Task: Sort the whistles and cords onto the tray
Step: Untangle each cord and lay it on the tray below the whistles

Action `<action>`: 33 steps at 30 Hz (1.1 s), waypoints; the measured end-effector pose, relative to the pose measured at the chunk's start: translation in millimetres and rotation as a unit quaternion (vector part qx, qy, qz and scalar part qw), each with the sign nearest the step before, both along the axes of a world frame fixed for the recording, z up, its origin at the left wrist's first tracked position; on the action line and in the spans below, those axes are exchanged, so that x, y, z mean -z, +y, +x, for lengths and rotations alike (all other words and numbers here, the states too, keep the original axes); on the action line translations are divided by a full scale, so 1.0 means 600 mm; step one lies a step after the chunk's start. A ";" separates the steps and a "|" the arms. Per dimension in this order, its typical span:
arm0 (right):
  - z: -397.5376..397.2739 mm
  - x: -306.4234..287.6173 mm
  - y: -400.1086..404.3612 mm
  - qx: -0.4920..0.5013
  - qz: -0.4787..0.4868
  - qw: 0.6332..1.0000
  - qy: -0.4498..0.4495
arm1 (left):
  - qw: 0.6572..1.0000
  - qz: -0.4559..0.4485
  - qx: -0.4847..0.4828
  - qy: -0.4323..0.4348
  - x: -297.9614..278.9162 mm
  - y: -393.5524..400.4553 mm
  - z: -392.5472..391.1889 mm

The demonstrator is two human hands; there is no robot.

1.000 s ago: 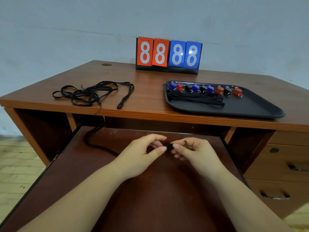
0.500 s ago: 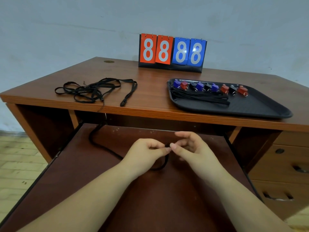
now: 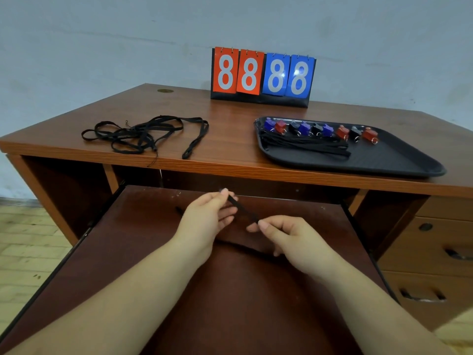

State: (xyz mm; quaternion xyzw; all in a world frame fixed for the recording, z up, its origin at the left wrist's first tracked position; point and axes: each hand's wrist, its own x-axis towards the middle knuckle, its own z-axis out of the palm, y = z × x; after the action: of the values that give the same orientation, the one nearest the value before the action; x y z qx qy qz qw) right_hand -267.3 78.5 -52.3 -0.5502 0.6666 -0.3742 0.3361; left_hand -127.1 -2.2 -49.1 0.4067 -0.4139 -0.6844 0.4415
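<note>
Setting: a wooden tabletop [image 3: 230, 129] against a pale wall, with a pull-out shelf [image 3: 230, 290] drawn toward the viewer beneath it.
Pull-out shelf: nearest, at 6 o'clock; both forearms reach over it.
Left hand [image 3: 207, 216]: over the shelf near centre; its grip is thumb and forefinger pressed together on the upper end of a black cord [image 3: 243, 210].
Right hand [image 3: 291, 237]: just at 4 o'clock of the left hand; its grip is pinched on the lower end of the same cord, other fingers curled in.
Held cord: a short stretch runs taut and slanted between the two hands; the rest passes under the hands along the shelf.
Loose cords [image 3: 143, 135]: a tangled black heap on the tabletop at 10 o'clock, one loop trailing toward the front edge.
Tray [image 3: 409, 162]: black, on the tabletop at 2 o'clock.
Bundled cords [image 3: 304, 146]: lying in the tray's left half, just in front of the whistles.
Whistles [image 3: 320, 129]: a row of blue, red and black ones along the tray's far side.
Scoreboard [image 3: 263, 75]: farthest, at 12 o'clock, standing upright, two red and two blue cards all reading 8.
</note>
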 end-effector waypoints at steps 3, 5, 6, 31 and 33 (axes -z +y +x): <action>-0.008 -0.007 0.004 -0.036 0.001 0.991 0.132 | 0.985 0.108 -0.018 0.132 -0.008 -0.011 0.005; -0.018 -0.010 0.006 -0.028 0.008 0.988 0.154 | 0.968 0.153 -0.043 0.194 -0.012 -0.018 0.009; -0.025 -0.011 0.006 -0.019 0.015 0.987 0.160 | 0.960 0.167 -0.057 0.216 -0.013 -0.023 0.013; -0.013 0.004 0.004 -0.024 -0.111 0.979 0.168 | 0.877 -0.350 0.159 -0.288 0.015 0.016 0.008; -0.016 0.006 0.003 -0.028 -0.099 0.980 0.168 | 0.880 -0.350 0.143 -0.287 0.016 0.014 0.007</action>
State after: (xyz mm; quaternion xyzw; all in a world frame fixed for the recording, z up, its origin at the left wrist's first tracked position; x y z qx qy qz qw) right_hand -276.9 80.5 -56.2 -0.6545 0.6572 -0.3310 0.1735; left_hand -123.1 6.4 -58.5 0.3404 -0.7888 -0.4040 0.3141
